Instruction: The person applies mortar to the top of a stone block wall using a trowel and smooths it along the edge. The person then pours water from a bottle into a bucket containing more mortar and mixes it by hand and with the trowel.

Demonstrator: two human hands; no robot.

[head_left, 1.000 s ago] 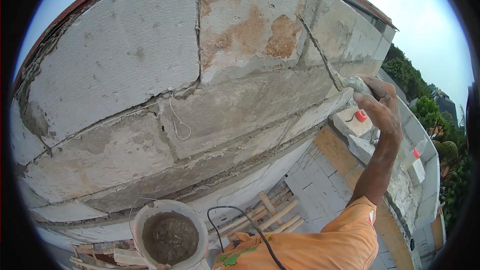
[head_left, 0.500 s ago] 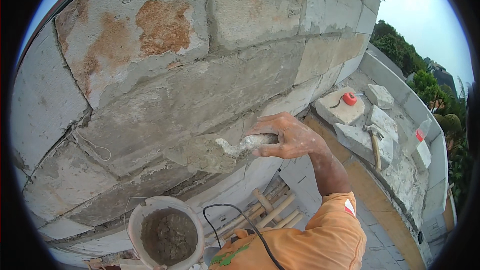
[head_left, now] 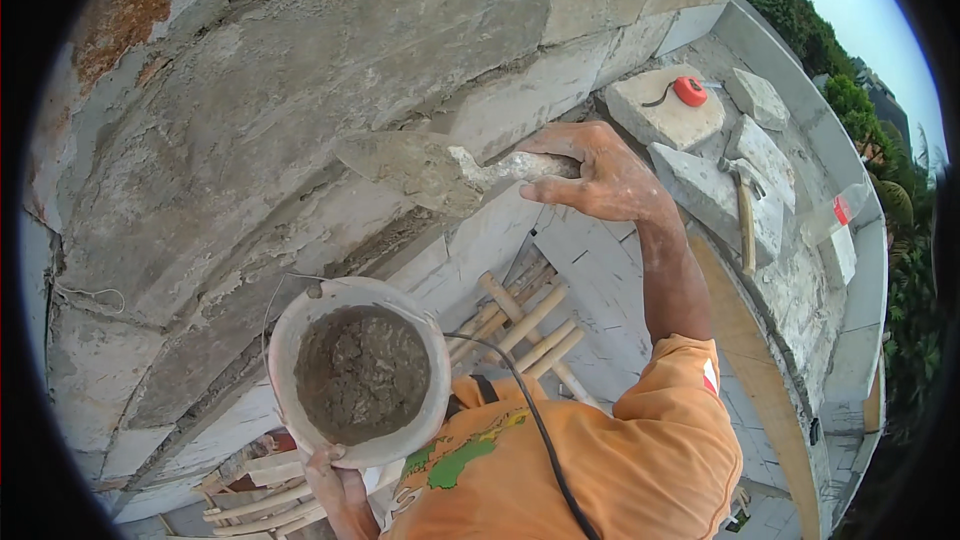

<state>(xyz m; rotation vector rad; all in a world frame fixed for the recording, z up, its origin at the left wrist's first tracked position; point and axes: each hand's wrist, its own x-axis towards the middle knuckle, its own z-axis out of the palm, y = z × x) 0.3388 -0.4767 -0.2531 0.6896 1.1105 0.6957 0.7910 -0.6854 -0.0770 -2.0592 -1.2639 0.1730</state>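
Observation:
My right hand [head_left: 612,175] is closed round the handle of a mortar-crusted trowel [head_left: 415,172]. Its blade points left and lies close along the block wall [head_left: 330,60]; whether it touches cannot be made out. Smeared grey mortar covers much of that wall. Below it, my left hand [head_left: 335,478] grips the near rim of a pale bucket [head_left: 284,380], with the fingertips over the edge. Wet grey mortar [head_left: 362,372] fills part of the bucket, and a thin wire handle hangs at its left side.
On the ledge to the right lie broken block pieces [head_left: 690,195], a red tape measure [head_left: 690,91], a hammer [head_left: 747,220] and a clear plastic bottle with a red label [head_left: 842,208]. Wooden poles [head_left: 535,330] stand below. A black cable [head_left: 545,440] crosses my orange shirt.
The view has tipped downward, so the bucket appears larger and higher. My left hand now shows plainly at its rim. The trowel remains in my right hand, by the lower part of the wall.

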